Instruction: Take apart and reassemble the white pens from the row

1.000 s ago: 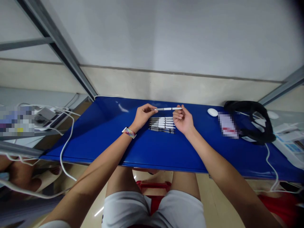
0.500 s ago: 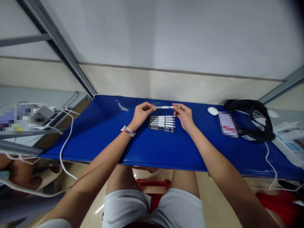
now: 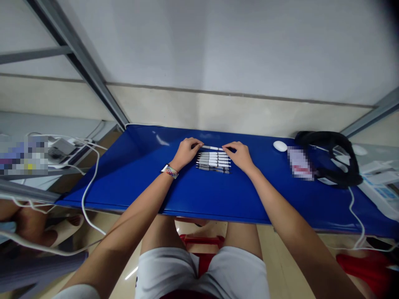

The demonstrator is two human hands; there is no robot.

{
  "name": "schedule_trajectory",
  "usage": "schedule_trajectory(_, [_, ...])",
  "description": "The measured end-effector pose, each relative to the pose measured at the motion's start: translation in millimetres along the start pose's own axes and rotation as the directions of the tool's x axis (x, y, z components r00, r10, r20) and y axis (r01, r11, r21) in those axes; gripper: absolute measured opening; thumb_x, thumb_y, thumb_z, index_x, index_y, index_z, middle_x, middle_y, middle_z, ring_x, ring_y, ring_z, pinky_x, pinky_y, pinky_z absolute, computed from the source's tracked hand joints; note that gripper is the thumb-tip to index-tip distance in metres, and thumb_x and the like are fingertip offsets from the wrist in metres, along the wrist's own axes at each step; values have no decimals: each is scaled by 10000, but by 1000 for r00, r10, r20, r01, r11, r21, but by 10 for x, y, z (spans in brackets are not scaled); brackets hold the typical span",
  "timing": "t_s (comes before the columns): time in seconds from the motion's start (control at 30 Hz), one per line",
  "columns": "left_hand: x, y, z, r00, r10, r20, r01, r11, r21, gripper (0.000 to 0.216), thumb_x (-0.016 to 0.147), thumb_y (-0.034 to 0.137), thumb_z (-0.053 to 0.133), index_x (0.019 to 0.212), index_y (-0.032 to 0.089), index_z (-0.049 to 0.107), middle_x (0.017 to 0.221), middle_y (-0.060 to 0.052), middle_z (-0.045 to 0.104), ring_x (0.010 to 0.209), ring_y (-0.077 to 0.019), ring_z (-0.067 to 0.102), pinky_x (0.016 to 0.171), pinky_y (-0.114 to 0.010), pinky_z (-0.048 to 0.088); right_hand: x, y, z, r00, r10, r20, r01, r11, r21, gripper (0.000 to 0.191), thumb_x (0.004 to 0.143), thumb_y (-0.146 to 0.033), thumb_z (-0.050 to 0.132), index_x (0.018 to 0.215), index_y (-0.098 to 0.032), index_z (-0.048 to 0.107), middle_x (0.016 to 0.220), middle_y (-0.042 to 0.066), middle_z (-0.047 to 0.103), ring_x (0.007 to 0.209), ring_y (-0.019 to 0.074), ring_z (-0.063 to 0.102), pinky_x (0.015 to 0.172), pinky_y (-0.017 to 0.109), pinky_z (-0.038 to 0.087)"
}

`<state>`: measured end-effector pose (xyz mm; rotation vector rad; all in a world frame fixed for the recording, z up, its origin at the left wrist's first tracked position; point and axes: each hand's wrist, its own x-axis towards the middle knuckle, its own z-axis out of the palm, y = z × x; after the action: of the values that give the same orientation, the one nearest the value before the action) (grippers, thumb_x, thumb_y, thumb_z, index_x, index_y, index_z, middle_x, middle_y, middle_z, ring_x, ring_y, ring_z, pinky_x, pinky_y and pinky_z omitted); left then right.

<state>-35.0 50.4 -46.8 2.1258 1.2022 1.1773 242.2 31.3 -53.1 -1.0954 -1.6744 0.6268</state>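
Observation:
A white-and-grey pen (image 3: 213, 148) lies crosswise between my two hands, just beyond a row of similar pens. My left hand (image 3: 186, 152) pinches its left end between thumb and fingers. At its right end, the thumb and fingers of my right hand (image 3: 240, 155) are closed on the pen. Below it, several white-and-grey pens (image 3: 214, 159) lie side by side on the blue table (image 3: 199, 191), tips to the left. Nearest me in that row is a darker pen with a clear barrel (image 3: 215, 169).
To the right are a white oval object (image 3: 279, 145), a blurred packet (image 3: 299, 163) and a black strap-like headset (image 3: 353, 160). White cables (image 3: 88, 182) hang at the left. A metal frame (image 3: 90, 72) rises at the back left, before the wall.
Both hands have brought the held pen down and nearer to the row. The pen now sits close above the topmost pen in the row.

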Motion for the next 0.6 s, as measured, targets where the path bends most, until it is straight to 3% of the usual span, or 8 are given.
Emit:
schedule_trajectory(0.17, [18, -63, 25, 994, 37, 103, -39, 999, 18, 153, 958, 201, 635, 886, 236, 766, 963, -58, 793, 919, -254, 669, 1031, -452, 405, -4, 53, 1, 999, -31, 17, 32, 997, -74, 144, 876, -231, 743, 855, -334, 841, 921, 48, 776, 950, 289, 618, 1017, 500, 461])
schedule_trajectory(0.6, [-8, -41, 10, 986, 51, 160, -77, 984, 161, 205, 978, 182, 492, 936, 225, 687, 958, -72, 734, 908, -264, 594, 966, -444, 404, -26, 7, -13, 995, -64, 80, 85, 950, -300, 192, 944, -209, 649, 906, -287, 819, 956, 64, 765, 967, 288, 663, 1005, 506, 481])
